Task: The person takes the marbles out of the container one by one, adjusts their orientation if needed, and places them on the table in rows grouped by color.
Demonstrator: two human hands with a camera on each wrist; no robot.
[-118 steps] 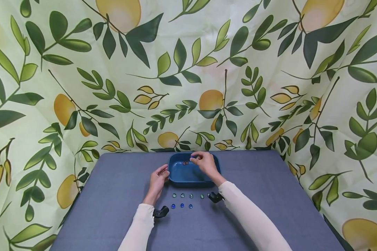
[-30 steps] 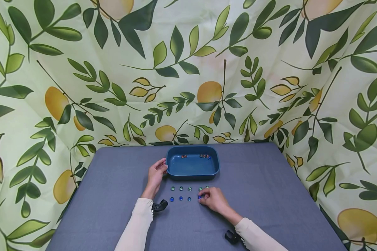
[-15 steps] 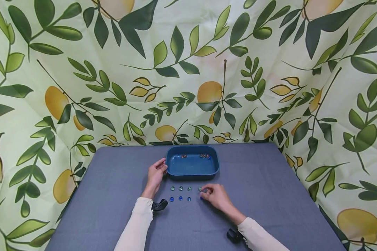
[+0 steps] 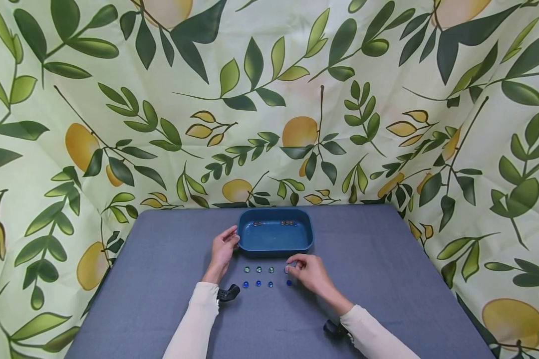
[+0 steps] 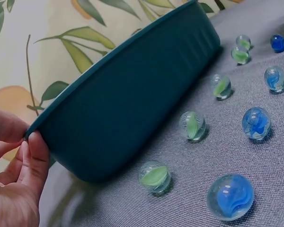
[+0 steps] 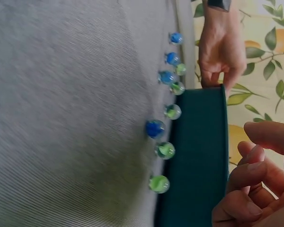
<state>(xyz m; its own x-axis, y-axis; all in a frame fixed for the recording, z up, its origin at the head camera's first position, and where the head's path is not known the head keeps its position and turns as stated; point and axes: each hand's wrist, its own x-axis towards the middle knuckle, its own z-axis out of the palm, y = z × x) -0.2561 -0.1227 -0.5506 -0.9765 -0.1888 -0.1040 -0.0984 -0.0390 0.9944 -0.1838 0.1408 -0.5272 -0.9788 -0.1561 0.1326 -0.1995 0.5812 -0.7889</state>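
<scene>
My left hand (image 4: 222, 249) pinches the rim of a blue rectangular tub (image 4: 276, 253) at its left end; thumb and fingers show on the edge in the left wrist view. My right hand (image 4: 310, 273) hovers by the right end of two rows of glass marbles, its thumb and fingers apart with nothing between them in the right wrist view. Nearest it are a dark blue marble (image 4: 289, 282) and green-swirled marbles (image 6: 159, 184), partly hidden by the hand in the head view. More green marbles (image 5: 155, 177) and blue marbles (image 5: 230, 197) lie leftward, in front of the tub.
Inside the tub, several orange-brown marbles (image 4: 287, 223) and a blue one sit along the far wall in two groups. Grey cloth covers the table (image 4: 170, 249). A leaf-and-fruit patterned curtain (image 4: 269, 164) hangs behind it.
A blue marble held over the tub earlier now lies inside it. My right hand has let go of the dark blue marble in the near row and moved slightly away. Marbles in the tub shifted left.
</scene>
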